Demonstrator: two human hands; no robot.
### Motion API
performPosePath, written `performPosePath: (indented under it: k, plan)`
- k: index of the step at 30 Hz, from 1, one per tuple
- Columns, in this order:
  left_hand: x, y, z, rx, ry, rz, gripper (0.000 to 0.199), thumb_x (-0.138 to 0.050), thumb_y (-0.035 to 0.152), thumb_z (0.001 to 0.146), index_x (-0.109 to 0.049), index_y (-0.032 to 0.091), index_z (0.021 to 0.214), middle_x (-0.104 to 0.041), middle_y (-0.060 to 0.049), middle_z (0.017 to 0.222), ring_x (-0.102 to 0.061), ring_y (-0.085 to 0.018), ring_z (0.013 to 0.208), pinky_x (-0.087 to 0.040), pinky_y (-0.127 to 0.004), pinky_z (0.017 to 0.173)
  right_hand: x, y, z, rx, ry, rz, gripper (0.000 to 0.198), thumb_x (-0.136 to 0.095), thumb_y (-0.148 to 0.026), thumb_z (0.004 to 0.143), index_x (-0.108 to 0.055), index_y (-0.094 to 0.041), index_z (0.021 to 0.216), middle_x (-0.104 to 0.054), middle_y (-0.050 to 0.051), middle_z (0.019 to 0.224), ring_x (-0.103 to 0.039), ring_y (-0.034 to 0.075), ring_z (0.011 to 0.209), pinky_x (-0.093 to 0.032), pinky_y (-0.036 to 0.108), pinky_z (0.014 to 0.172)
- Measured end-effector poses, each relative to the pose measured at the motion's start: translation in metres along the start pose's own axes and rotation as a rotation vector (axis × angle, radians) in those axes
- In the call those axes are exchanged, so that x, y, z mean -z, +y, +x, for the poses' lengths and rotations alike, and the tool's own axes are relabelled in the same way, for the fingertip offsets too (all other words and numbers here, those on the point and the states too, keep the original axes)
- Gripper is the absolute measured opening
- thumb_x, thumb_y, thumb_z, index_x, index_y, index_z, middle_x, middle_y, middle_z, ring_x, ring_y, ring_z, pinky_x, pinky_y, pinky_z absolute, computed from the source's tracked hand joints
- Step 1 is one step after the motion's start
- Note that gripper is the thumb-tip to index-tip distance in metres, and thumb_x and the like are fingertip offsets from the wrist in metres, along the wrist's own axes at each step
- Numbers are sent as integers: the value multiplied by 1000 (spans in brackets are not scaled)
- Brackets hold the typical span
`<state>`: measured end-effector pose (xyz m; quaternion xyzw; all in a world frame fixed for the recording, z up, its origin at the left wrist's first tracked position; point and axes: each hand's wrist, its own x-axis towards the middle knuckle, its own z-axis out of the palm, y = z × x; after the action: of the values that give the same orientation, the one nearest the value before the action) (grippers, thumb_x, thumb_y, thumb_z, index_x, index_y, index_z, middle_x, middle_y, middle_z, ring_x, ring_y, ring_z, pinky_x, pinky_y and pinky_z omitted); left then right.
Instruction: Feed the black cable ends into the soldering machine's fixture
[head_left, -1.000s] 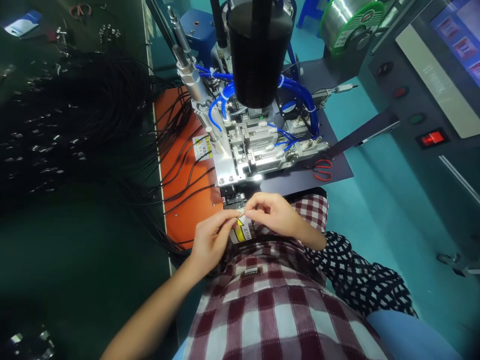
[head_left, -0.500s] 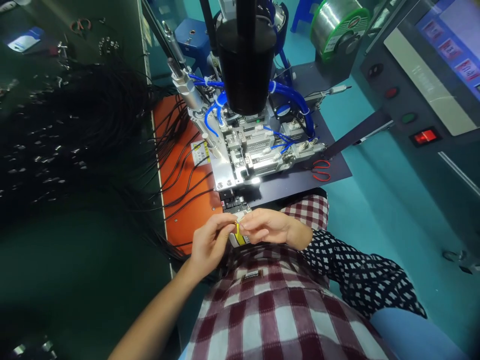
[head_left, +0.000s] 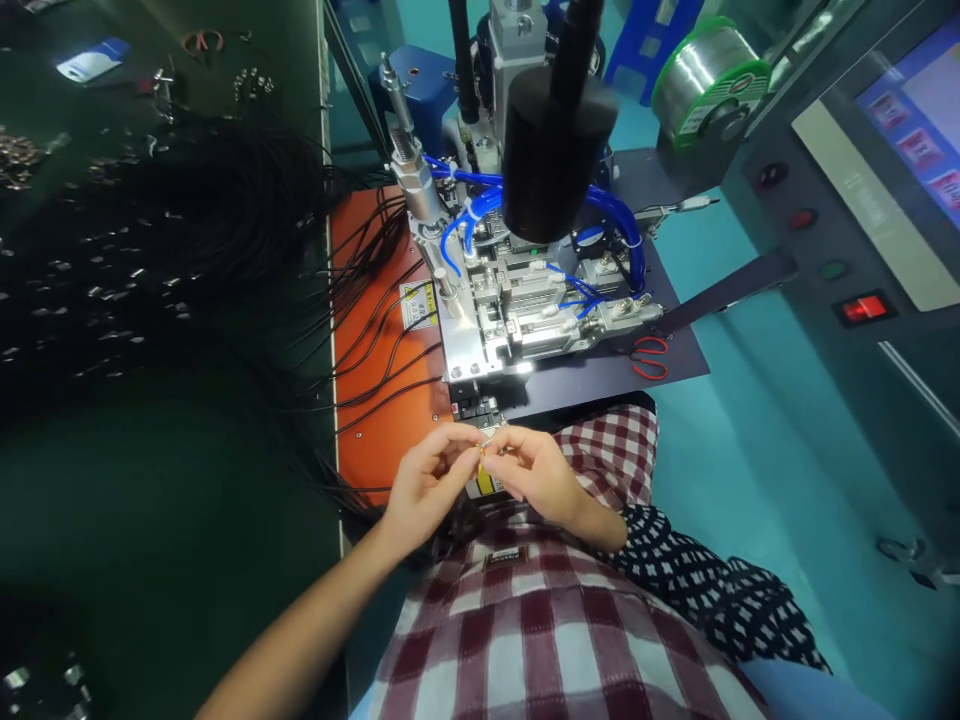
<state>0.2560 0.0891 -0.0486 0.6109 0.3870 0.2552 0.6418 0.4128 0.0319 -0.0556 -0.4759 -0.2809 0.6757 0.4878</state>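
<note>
My left hand [head_left: 429, 487] and my right hand [head_left: 536, 472] meet fingertip to fingertip in front of the apron. Between them is a tiny brass-coloured piece [head_left: 481, 450], too small to name. Both hands are closed in a pinch at it, thumb against forefinger. Just beyond the fingertips stands the front of a metal machine [head_left: 517, 330] with blue air tubes. A yellow and white label [head_left: 484, 480] shows below the hands. Black cables [head_left: 390, 350] run over the orange plate [head_left: 367, 450] toward the machine's near edge.
A heap of black cables with metal ends [head_left: 165, 230] covers the dark table at left. A black cylinder [head_left: 559, 155] hangs above the machine. Red-handled scissors [head_left: 649, 358] lie at right. A solder wire spool [head_left: 709, 85] and a control panel [head_left: 847, 250] stand farther right.
The camera view has shifted, so the machine appears farther right. My right hand has turned, its fingers now more bent around the tiny piece. Both hands stay together.
</note>
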Motion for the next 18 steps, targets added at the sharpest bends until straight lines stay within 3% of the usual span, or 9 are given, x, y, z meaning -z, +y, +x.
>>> performPosePath:
  k: [8,18]
  plan:
    - [-5,5,-1,-128,135,98,7,-65,23,84,-67,17,81,-59,-3,80,-56,-13,72,-45,-24,61,-3,11,-4,269,133,-330,11,-61,-25,85,-60,-17,77,-54,-1,73,-44,9,57,-35,23,51]
    - [-12,7,-4,125,160,-173,9,-64,25,85,-64,18,79,-58,2,77,-47,-7,61,-38,-20,57,-7,15,-5,385,204,-503,10,-60,-17,85,-59,-18,75,-57,0,76,-49,10,61,-40,24,56]
